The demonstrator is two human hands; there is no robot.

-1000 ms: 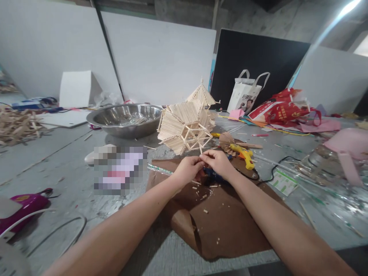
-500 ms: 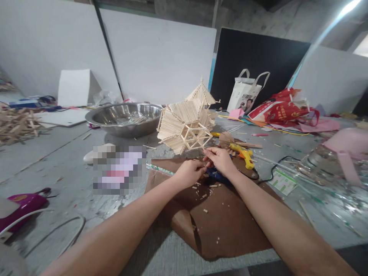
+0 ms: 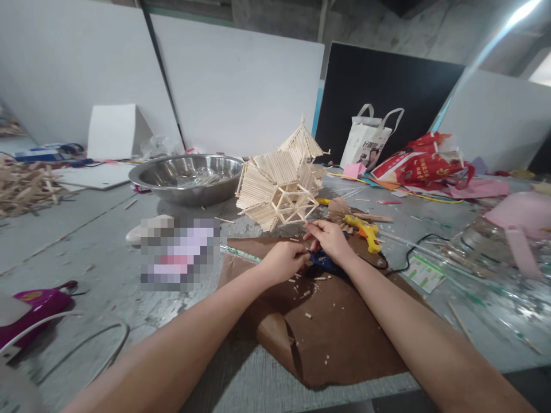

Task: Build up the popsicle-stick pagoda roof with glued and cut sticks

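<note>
My left hand [image 3: 285,259] and my right hand [image 3: 329,238] meet over a brown paper sheet [image 3: 327,321], fingers pinched together. Between the fingertips there seems to be a thin wooden stick, too small to make out clearly. A dark blue tool [image 3: 323,263] lies on the paper just under my right hand. Right behind the hands stands a model built of wooden sticks [image 3: 279,186], with a small pointed stick roof [image 3: 302,141] behind it. Short stick offcuts [image 3: 306,292] are scattered on the paper.
A yellow glue gun [image 3: 365,229] with a black cable lies right of the hands. A steel bowl [image 3: 189,176] sits behind left, a stick pile [image 3: 26,186] far left, a magenta tool [image 3: 34,307] near left. Bags [image 3: 413,160] and pink paper crowd the back right.
Both hands have dropped slightly toward the paper and the left hand has shifted a little right. The pinch between the fingertips stays closed.
</note>
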